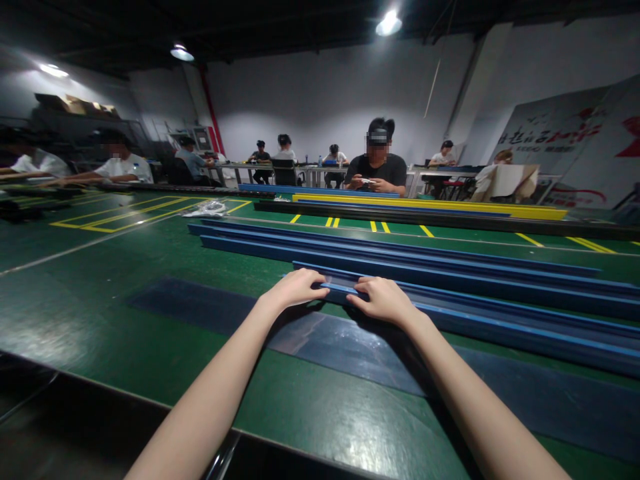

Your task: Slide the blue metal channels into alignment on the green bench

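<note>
A long blue channel-shaped rail (480,313) lies on the green table, running from the middle to the right edge. My left hand (296,288) grips its left end, thumb on the near wall and fingers over the far side. Close to its right, my right hand (383,298) grips the same rail with thumb and fingers bent round it. A short stretch of the rail shows between both hands. Nearer to me, a flat dark translucent strip (345,343) lies on the table, partly below my forearms.
Two more blue rails (425,270) lie just beyond. Farther back are a yellow rail (435,205), a black rail (400,217) and a clear plastic bundle (207,209). A person (377,167) sits opposite; several others sit farther off. The green table's (150,387) front edge is near me.
</note>
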### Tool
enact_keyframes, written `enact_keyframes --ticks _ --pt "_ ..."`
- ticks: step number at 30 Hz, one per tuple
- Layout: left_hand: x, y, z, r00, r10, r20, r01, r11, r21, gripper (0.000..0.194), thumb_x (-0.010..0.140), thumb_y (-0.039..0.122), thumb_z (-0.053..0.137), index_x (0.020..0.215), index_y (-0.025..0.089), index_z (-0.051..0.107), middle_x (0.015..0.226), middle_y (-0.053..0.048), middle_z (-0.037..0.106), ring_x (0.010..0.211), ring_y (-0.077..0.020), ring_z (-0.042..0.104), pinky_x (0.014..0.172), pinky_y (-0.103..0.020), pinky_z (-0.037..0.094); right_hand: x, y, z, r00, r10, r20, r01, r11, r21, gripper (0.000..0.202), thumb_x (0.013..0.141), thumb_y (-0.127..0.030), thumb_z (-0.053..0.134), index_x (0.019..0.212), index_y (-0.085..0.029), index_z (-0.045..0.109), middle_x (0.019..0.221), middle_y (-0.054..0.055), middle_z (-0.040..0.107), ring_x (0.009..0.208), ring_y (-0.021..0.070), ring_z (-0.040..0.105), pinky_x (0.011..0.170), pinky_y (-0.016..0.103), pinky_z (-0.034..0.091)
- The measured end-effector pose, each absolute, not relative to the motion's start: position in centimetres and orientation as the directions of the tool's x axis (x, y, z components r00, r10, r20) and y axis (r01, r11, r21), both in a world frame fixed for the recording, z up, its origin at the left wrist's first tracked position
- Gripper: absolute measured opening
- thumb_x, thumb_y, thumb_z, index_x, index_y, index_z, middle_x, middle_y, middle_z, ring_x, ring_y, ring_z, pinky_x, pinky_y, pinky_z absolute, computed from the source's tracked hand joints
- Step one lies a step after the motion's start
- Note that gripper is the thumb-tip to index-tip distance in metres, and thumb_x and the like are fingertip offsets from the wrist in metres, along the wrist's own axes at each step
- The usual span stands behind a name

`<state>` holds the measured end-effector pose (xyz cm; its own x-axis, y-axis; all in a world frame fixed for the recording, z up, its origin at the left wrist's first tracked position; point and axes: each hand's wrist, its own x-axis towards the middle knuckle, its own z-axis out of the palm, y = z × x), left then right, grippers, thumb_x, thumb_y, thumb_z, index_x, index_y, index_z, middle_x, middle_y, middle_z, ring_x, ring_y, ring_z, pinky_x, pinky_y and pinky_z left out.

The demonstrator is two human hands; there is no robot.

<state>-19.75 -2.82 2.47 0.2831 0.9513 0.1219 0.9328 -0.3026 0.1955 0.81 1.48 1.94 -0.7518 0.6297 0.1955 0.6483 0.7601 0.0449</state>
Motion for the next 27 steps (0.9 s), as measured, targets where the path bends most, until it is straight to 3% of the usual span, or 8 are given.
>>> enact_keyframes --ticks 10,27 --pt "-18.91 -2.86 2.41 0.28 0.948 0.152 0.951 -0.295 0.088 0.032 0.081 0.042 0.039 0.082 0.02 0.061 0.083 -0.003 0.062 0.077 -0.0167 0.056 0.062 -0.022 0.037 0.52 1.04 2.57 -0.742 0.651 0.159 0.663 0.748 0.033 0.041 0.084 -0.044 0.032 0.081 -0.019 0.065 0.086 0.005 0.064 0.075 0.0153 0.058 0.058 0.022 0.032" --pt "-18.85 -2.63 2.06 0.29 0.942 0.167 0.95 -0.305 0.066 0.035 0.081 0.044 0.037 0.082 0.019 0.062 0.084 -0.003 0.061 0.079 -0.0172 0.057 0.063 -0.022 0.038 0.61 1.2 2.28 -0.746 0.643 0.17 0.658 0.752 0.046 0.042 0.085 -0.045 0.031 0.08 -0.02 0.065 0.084 0.005 0.063 0.073 0.0153 0.057 0.057 0.022 0.031"
